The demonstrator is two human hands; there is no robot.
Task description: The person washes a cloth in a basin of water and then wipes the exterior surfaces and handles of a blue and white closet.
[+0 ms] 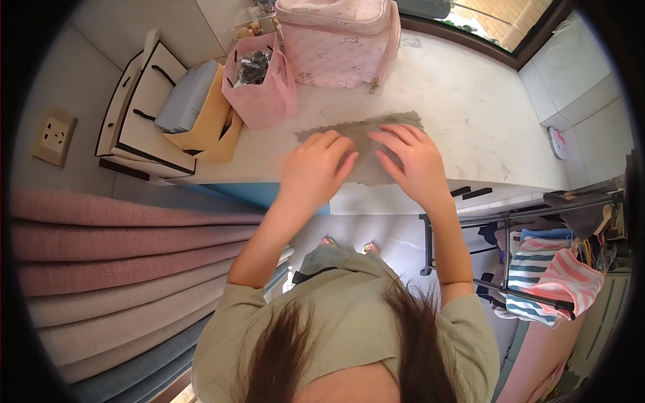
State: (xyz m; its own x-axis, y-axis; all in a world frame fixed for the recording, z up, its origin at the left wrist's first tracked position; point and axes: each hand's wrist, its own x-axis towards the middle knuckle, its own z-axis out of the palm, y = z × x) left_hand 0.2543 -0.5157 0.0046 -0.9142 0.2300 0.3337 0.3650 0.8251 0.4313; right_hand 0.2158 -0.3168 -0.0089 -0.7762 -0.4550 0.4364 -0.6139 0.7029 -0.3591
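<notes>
Head view: grey cloth (363,134) under both hands' grip

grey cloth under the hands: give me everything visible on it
The grey cloth is a thin, flat piece, mottled grey like felt or worn fabric, with wavy, uneven edges. It lies spread on the white marbled counter, near its front edge, just right of the pink tote bag and in front of the pink quilted case. The left hand and right hand both rest palm-down on it, fingers spread, covering its lower middle. Nothing else touches it.
</notes>
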